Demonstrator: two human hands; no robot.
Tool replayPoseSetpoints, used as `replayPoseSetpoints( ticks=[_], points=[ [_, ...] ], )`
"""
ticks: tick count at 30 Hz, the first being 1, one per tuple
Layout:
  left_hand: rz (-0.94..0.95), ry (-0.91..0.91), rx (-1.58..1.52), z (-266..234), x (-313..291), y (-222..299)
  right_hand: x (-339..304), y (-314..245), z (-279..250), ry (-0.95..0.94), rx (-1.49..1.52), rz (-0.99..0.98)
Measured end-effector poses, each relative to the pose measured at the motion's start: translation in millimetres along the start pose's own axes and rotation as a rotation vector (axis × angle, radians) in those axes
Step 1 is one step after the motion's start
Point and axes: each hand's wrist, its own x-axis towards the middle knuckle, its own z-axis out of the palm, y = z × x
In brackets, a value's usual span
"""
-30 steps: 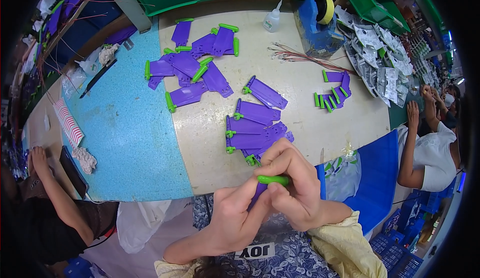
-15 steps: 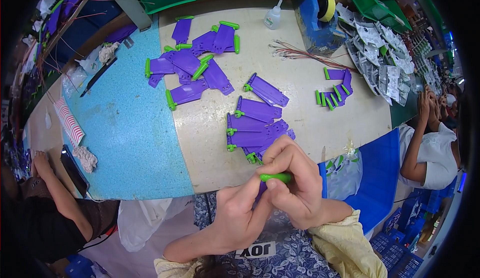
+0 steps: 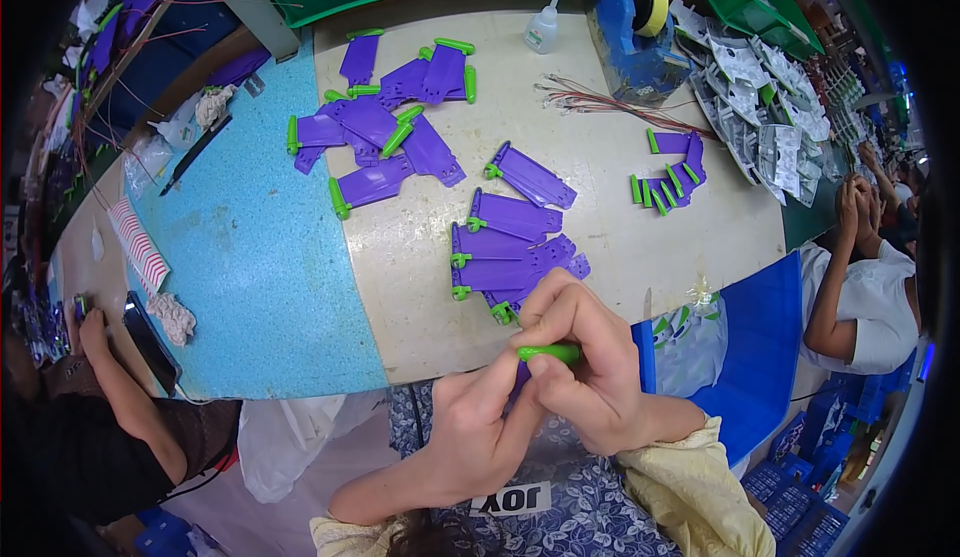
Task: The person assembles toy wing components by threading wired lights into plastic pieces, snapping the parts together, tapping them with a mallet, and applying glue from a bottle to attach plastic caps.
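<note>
Close to my body, both hands are closed on one small plastic part. My left hand (image 3: 468,419) pinches its purple panel (image 3: 522,375), mostly hidden by the fingers. My right hand (image 3: 592,372) grips the bright green tip piece (image 3: 550,354) between thumb and fingers. Just beyond the knuckles, a fanned stack of purple panels with green ends (image 3: 500,262) lies on the table, and a single such panel (image 3: 535,177) is behind it. Farther left is a looser pile of similar parts (image 3: 375,127). A smaller group of green-tipped purple pieces (image 3: 672,182) lies at the right.
A glue bottle (image 3: 541,32), a blue tape dispenser (image 3: 635,57) and red wires (image 3: 610,105) are at the back. Grey moulded parts (image 3: 765,107) are heaped at right, above a blue bin (image 3: 755,357). A blue mat (image 3: 250,257) covers the left. Co-workers sit on both sides.
My hands keep the same grip and have barely moved; the view has shifted slightly. The left co-worker's hand has lifted a little and a small object shows beside it.
</note>
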Motion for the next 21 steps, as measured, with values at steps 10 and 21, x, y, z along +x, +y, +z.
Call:
replayPoseSetpoints(
  ticks=[10,21],
  points=[
    [0.018,0.028,0.011,3,0,-1,0,-8,-3,0.01,0.147,0.141],
    [-0.138,-0.027,-0.128,-2,3,9,-3,-12,0,0.079,0.273,0.304]
  ],
)
